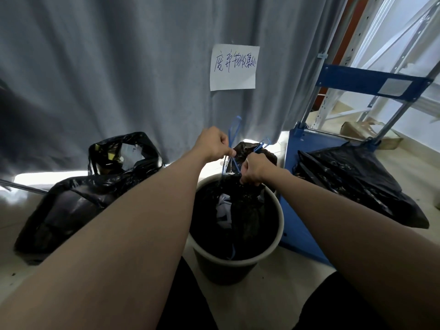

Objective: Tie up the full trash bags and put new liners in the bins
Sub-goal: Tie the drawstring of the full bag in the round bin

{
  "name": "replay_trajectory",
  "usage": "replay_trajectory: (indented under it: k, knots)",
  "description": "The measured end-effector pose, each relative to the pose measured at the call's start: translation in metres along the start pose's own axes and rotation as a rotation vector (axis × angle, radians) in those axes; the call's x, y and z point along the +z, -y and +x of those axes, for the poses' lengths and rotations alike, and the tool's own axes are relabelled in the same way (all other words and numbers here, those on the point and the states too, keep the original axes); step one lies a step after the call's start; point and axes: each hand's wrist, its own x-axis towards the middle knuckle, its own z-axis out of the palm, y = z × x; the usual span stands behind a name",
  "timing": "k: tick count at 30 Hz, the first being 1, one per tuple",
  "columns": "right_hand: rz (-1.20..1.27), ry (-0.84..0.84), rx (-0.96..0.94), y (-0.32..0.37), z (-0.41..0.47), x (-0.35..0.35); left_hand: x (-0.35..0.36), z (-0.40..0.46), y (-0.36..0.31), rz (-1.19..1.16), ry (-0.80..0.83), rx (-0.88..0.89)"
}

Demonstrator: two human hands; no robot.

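two black bags [78, 198] flank bin [277, 236], grey curtain [107, 67]

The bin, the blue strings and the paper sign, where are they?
bin [280, 217]: head view, on its pale rim at the right side.
blue strings [232, 133]: head view, on the loop sticking up above the left hand.
paper sign [233, 79]: head view, on the white sheet below the writing.

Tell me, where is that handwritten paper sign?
The paper sign hangs on the grey curtain, upper centre of the head view, above the hands tying the bag in the round bin.
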Motion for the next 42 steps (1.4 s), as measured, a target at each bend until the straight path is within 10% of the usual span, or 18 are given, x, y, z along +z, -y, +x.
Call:
replay_trajectory:
  k: [9,13,17,25,33,42]
  knots:
    - [-0.094,-0.116,0.044,-0.017,-0.015,-0.011,-0.031,-0.017,-0.006,0.022,0.072,0.016]
    - [-0.073,-0.135,-0.023,-0.008,-0.032,-0.016,-0.041,-0.038,-0.015,0.163,0.391,-0.073]
    - [-0.015,0.085,-0.244,0.013,-0.06,-0.014,-0.041,-0.06,-0.02,0.309,0.674,-0.082]
    - [-0.402,0.576,-0.341,0.03,-0.108,0.008,-0.039,-0.09,-0.02,0.488,0.738,-0.008]
    - [-0.562,0.439,-0.486,0.019,-0.119,0.017,-0.039,-0.097,-0.013,0.515,0.671,0.103]
    - [-0.209,0.24,-0.418,0.003,-0.106,-0.006,-0.009,-0.106,-0.015,0.409,0.695,0.192]
